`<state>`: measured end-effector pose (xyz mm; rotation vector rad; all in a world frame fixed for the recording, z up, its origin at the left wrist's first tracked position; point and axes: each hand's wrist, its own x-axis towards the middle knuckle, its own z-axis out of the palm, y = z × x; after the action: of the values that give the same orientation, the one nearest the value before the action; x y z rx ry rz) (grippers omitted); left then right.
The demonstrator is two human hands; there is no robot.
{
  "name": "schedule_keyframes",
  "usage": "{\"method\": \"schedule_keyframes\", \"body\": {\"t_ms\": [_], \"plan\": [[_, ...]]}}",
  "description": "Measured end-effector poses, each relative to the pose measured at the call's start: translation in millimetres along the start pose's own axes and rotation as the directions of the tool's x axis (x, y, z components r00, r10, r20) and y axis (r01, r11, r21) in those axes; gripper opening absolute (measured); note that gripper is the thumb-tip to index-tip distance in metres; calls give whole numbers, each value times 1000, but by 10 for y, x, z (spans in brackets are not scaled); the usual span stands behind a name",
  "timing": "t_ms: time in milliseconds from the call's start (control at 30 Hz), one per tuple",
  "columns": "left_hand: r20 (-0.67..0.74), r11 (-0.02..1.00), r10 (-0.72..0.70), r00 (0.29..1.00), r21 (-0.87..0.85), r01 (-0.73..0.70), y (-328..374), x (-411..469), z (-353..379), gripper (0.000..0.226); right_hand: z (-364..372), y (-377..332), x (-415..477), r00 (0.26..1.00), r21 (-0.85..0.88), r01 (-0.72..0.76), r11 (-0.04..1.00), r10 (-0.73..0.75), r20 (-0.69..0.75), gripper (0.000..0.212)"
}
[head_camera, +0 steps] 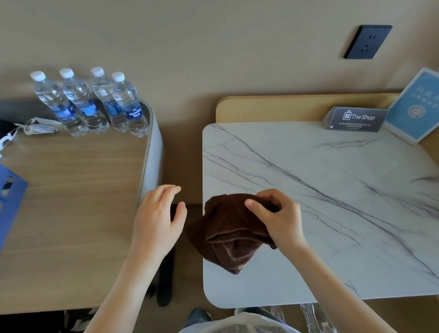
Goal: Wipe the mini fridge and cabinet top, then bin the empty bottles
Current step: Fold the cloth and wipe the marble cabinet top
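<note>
Right hand clenched on brown cloth atop marble cabinet top (left hand released, fingers spread)

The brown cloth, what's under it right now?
The brown cloth lies on the white marble top, at its left edge, part hanging over. The right hand grips it from above. Whatever is directly beneath the folds is covered.

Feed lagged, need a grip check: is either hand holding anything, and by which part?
The right hand pinches the crumpled dark brown cloth at its upper edge, on the white marble-look top. The left hand is open, holding nothing.
</note>
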<state>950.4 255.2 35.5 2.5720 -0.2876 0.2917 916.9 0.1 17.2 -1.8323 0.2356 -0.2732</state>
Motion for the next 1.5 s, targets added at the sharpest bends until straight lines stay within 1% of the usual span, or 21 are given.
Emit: {"method": "schedule_keyframes", "body": {"t_ms": [67,167,233,300,333,367,400,433,467,500,567,600,667,733,967,1167,1333,1500], "plan": [[17,1000,20,1000,14,-20,25,1,33,29,-168,222,47,996,-93,-88,992,88,4,17],[40,999,44,998,17,-44,82,-11,100,29,-431,584,91,980,-293,-184,938,197,17,20],[57,998,59,997,16,-60,117,-16,148,29,-554,769,114,970,-344,-229,910,244,1,22],[74,997,68,995,19,-70,139,-14,188,29,-597,841,132,970,-388,-223,894,243,3,20],[79,997,70,994,17,-71,147,-10,205,29,-586,856,125,980,-456,-171,873,197,9,19],[83,997,71,994,14,-72,153,-6,220,29,-551,862,109,994,-554,-72,829,103,25,27],[87,997,72,994,12,-73,159,-2,234,29,-494,867,79,998,-656,48,753,-7,66,40],[89,997,75,993,11,-76,165,0,248,29,-422,850,31,987,-722,162,672,-103,125,51],[90,997,80,993,12,-82,170,1,263,29,-343,829,-30,965,-747,263,611,-170,201,57],[90,996,85,992,15,-86,175,0,277,29,-262,810,-106,936,-742,351,571,-201,289,59],[92,996,83,992,23,-85,178,-2,302,29,-113,877,-273,879,-712,467,524,-187,439,61],[94,996,79,992,24,-81,178,-3,315,29,-62,939,-341,861,-703,489,516,-161,482,61],[102,997,67,993,25,-70,174,-4,344,30,-15,1057,-416,852,-695,479,536,-91,516,61],[111,998,55,992,29,-59,173,-7,379,30,2,1135,-386,847,-697,473,539,-62,527,60],[146,998,20,989,62,-29,225,31,522,32,116,1192,177,836,-649,508,566,-143,530,52],[143,998,-24,989,69,14,273,220,659,33,248,1263,870,823,-613,536,581,-199,531,48],[136,991,-106,985,96,93,273,471,777,36,421,1320,1598,812,-593,556,582,-229,537,48],[149,985,-93,984,156,69,258,698,851,38,638,1335,2329,810,-594,556,581,-222,542,46]]}}
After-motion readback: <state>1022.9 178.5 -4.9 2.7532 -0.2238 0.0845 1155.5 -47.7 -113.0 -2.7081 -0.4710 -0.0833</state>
